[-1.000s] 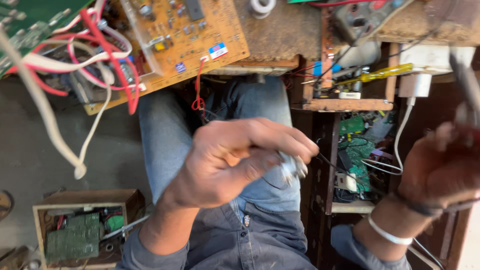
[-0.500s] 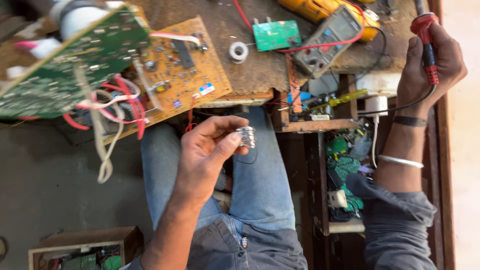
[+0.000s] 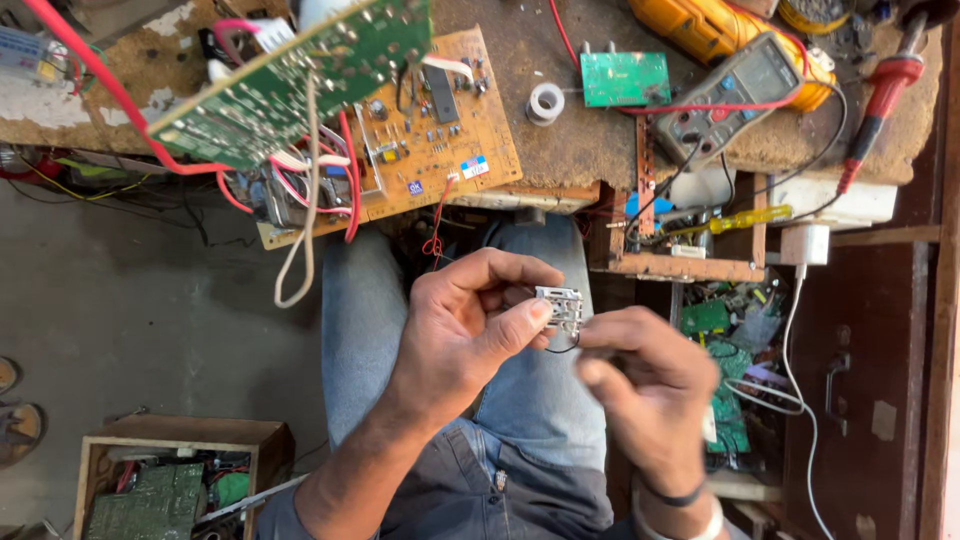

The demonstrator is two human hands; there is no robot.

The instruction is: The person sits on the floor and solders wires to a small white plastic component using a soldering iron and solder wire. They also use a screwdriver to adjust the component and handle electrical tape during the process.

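Metal part [image 3: 560, 308], small and silver, sits above the lap between both hands, its long side upright. Left hand [image 3: 470, 330] pinches it with thumb and fingers; right hand [image 3: 640, 375] closes on the thin black wire [image 3: 565, 347] just under it, near the tabletop [image 3: 560, 150].

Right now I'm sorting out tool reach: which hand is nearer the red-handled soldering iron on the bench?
Right. The right hand is in the lap, below and left of the soldering iron at the bench's far right corner. The left hand is farther left, pinching a small metal component.
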